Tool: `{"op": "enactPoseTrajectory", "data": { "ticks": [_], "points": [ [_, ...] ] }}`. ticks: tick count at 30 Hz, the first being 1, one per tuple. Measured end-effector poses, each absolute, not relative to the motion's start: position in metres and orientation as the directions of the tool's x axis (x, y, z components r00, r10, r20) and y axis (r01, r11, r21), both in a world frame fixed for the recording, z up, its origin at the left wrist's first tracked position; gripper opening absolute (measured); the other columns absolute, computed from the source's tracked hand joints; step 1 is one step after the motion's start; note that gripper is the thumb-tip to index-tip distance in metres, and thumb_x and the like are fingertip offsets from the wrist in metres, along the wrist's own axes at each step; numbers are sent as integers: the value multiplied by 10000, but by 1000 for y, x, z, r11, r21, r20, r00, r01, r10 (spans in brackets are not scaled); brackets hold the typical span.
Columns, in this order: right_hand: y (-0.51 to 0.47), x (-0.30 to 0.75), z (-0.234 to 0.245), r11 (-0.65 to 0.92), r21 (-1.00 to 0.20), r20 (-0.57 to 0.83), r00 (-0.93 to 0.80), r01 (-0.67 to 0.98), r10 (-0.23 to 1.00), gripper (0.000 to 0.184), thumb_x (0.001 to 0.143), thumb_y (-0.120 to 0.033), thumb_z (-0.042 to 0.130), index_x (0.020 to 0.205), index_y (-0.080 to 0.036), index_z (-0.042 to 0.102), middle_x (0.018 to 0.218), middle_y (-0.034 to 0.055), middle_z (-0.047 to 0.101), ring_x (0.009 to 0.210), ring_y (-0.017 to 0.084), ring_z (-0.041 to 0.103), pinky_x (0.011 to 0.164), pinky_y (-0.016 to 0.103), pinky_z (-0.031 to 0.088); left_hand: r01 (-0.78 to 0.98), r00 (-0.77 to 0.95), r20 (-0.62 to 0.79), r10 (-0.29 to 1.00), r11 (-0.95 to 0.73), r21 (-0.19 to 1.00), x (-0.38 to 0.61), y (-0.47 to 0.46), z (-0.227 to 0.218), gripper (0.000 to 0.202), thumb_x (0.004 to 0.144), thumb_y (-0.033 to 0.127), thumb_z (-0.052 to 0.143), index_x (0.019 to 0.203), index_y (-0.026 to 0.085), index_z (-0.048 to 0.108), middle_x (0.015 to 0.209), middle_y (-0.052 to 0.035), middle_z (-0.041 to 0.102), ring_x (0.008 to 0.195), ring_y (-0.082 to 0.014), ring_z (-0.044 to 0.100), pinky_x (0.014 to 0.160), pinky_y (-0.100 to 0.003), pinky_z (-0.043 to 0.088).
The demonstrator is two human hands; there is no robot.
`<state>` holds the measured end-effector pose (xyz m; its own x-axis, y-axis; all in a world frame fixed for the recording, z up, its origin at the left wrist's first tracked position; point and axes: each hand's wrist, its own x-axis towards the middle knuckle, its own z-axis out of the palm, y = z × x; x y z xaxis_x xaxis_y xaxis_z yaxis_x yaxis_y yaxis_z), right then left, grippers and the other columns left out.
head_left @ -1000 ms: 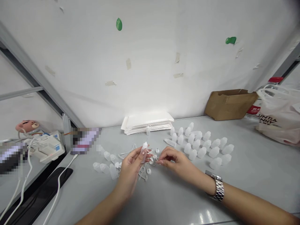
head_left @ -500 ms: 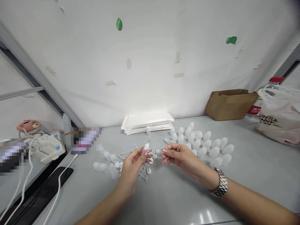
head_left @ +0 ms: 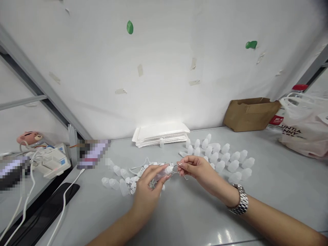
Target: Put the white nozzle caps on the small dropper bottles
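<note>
Tipped since earlier: left hand (head_left: 148, 186) now pinches the small bottle (head_left: 164, 172) sideways. Right hand (head_left: 196, 168) pinches a needle tip at its nozzle, 3 o'clock side. Finished bottles (head_left: 220, 159) stand at 2 o'clock; loose bottles (head_left: 115, 179) wait at 9.

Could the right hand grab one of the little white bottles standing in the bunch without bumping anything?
Probably yes. The right hand is right beside the standing bottles, with only bare table between. But its fingers are pinching a small part, so it isn't free.
</note>
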<state>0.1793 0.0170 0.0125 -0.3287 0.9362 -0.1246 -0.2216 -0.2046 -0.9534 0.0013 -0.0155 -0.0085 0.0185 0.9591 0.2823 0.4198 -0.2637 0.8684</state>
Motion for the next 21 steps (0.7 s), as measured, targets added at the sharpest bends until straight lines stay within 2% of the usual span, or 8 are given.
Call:
{"op": "enactPoseTrajectory", "data": {
  "ticks": [8,21],
  "points": [
    [13,179,17,-118,-991,-97,-275,-63,957,246,680,-396,685,665,-167,595,605,-14,616,609,120,583,687,298,465,402,27,309,951,-293,867,2,-15,-10,220,766,248,588,956,306,682,906,-24,632,891,-187,584,681,-256,491],
    [14,179,13,-40,-998,-49,-261,41,964,249,699,-413,654,655,-179,579,585,-15,613,601,127,578,666,302,462,414,66,331,941,-328,849,0,-15,-13,248,777,226,572,981,325,673,904,-26,623,871,-183,577,691,-264,491]
  ]
}}
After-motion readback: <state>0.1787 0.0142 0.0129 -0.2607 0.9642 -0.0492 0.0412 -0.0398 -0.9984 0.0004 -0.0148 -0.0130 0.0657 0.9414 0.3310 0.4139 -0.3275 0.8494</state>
